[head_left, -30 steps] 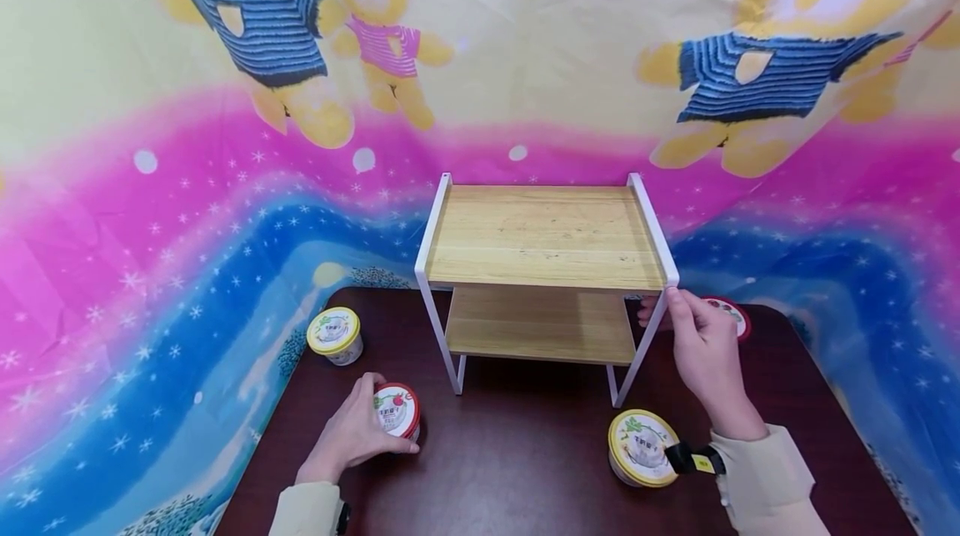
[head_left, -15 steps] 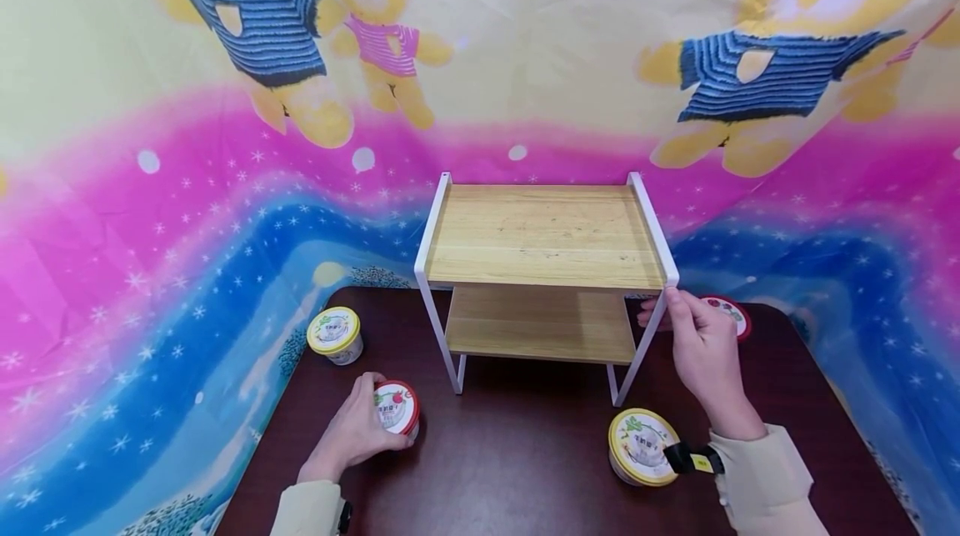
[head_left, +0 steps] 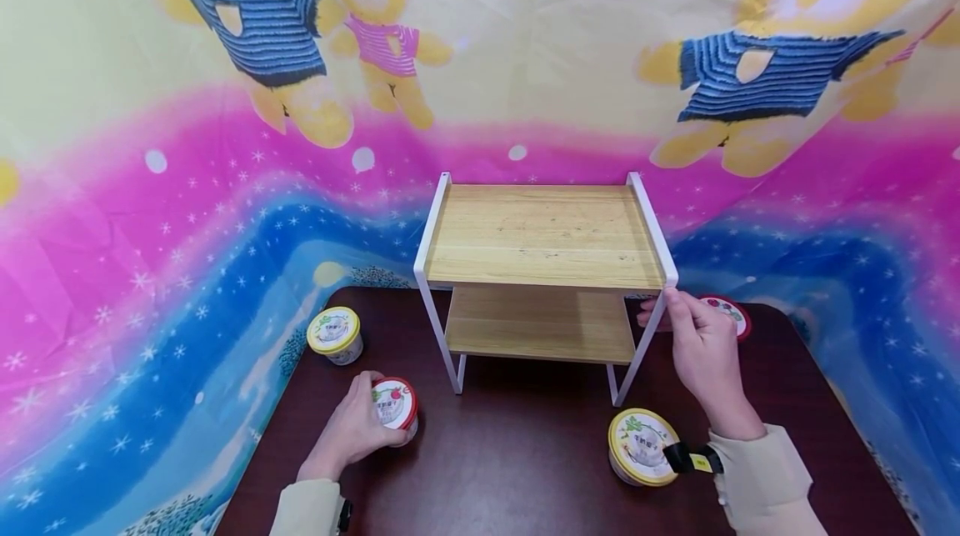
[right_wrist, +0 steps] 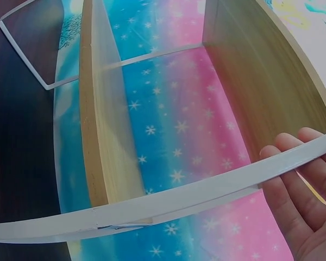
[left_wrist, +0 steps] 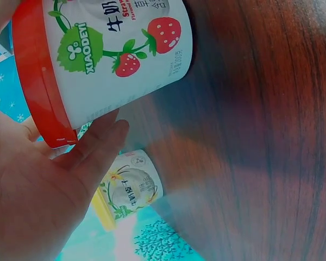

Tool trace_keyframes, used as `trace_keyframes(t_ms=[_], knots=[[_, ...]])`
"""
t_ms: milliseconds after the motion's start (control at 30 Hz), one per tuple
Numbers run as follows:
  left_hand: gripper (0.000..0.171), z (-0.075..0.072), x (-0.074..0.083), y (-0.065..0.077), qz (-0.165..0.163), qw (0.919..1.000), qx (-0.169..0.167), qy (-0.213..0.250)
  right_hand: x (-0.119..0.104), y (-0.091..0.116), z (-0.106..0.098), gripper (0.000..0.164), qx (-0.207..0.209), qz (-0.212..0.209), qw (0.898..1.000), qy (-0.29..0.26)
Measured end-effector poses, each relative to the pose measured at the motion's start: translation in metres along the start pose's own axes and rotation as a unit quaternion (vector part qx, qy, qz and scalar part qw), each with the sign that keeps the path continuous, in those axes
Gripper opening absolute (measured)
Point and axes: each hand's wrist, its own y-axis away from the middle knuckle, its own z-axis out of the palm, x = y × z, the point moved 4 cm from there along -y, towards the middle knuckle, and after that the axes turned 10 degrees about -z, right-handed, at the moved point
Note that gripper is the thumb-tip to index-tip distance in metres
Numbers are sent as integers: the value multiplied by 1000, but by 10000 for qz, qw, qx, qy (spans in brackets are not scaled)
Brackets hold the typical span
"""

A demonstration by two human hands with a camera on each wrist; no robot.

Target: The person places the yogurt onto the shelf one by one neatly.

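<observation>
My left hand (head_left: 348, 428) grips a paper tub (head_left: 395, 405) with a red lid, near the table's left side. In the left wrist view this tub (left_wrist: 119, 60) shows printed strawberries, and the fingers lie along its lid and wall. Whether its base touches the table, I cannot tell. A two-tier shelf rack (head_left: 543, 236) with wooden boards and a white frame stands at the middle back. My right hand (head_left: 705, 344) holds its right front post high up, thumb in front; in the right wrist view the fingers reach round the white post (right_wrist: 206, 190).
One yellow-lidded tub (head_left: 334, 334) stands at the back left of the dark table (head_left: 495, 469). Another yellow-lidded tub (head_left: 641, 446) stands by the right wrist. Behind the right hand, a red-lidded tub (head_left: 727, 315) is partly hidden. A printed bear curtain (head_left: 525, 61) hangs behind.
The left thumb has drawn in against the red-lidded tub, and hand and tub have shifted very slightly. My right hand and the shelf rack have stayed in place.
</observation>
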Motion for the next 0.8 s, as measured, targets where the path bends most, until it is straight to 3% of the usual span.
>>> trace_keyframes(t_ms=[467, 800], knots=[[111, -5, 5, -2, -8, 9997, 97, 232, -2, 0, 1, 33, 92, 3, 9999, 78], [103, -7, 8, -5, 95, 9994, 237, 217, 0, 0, 1, 33, 135, -35, 9999, 102]])
